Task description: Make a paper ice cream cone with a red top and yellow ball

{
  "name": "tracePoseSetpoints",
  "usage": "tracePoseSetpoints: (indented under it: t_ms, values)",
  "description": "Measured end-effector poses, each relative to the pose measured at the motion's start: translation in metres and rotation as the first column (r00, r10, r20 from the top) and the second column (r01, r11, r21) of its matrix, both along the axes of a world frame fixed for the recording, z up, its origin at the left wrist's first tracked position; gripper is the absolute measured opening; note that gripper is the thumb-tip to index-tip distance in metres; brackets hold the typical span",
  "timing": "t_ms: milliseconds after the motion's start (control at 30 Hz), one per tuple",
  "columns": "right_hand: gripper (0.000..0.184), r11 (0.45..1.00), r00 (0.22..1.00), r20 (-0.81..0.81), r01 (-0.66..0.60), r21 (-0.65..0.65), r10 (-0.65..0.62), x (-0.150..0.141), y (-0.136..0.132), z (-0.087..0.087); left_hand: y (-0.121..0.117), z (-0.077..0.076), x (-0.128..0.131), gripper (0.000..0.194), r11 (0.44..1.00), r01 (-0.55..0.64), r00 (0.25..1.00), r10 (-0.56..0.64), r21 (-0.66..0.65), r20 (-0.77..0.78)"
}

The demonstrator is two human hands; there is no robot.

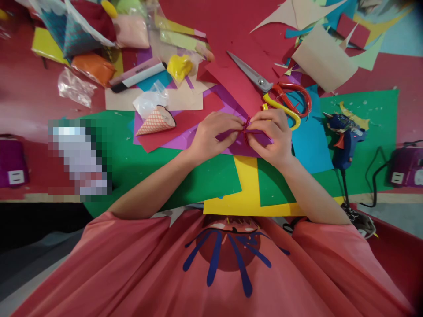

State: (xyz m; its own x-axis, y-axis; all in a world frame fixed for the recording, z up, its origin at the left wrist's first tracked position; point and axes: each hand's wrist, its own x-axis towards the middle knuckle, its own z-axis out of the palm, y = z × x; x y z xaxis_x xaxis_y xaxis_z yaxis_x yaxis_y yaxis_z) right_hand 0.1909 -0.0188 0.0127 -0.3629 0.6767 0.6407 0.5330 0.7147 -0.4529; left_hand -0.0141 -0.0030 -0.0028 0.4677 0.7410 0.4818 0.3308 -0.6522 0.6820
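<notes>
Head view: pinching a thin dark red bundle (246,127) between left grip (213,134) and right grip (272,136), both closed on it, over a purple sheet (181,141).
Got green sheets (205,174) and a yellow sheet (247,180) lapping past the near edge of the red tabletop (28,99), right up by the shirt (145,264). Flat paper for moving around between the forearms (157,185), way tighter on the far side, with scissors (259,81) just beyond the right grip. Bag-wise: orange stuff in one clear bag (94,68), a yellow lump in another (180,67). Also a patterned paper cone (155,122) lying mouth to the right, insides too dark to read. Pose-wise: backs of hands up, forearms angled inward, fingertips nearly meeting.
</notes>
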Motion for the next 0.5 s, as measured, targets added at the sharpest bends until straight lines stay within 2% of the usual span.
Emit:
tracePoseSetpoints:
  t_ms: [300,500]
  values:
    - [0.013,0.999,1.0,0.01,-0.021,-0.026,0.022,0.001,0.0006,-0.0028,-0.0001,-0.0013,-0.0011,0.018,1.0,0.012,1.0,-0.013,0.015,0.015]
    - [0.016,0.998,0.995,0.086,0.053,-0.033,-0.05,0.0015,-0.0009,-0.0057,-0.0004,-0.0031,-0.0012,0.025,1.0,-0.007,1.0,0.007,-0.017,-0.026]
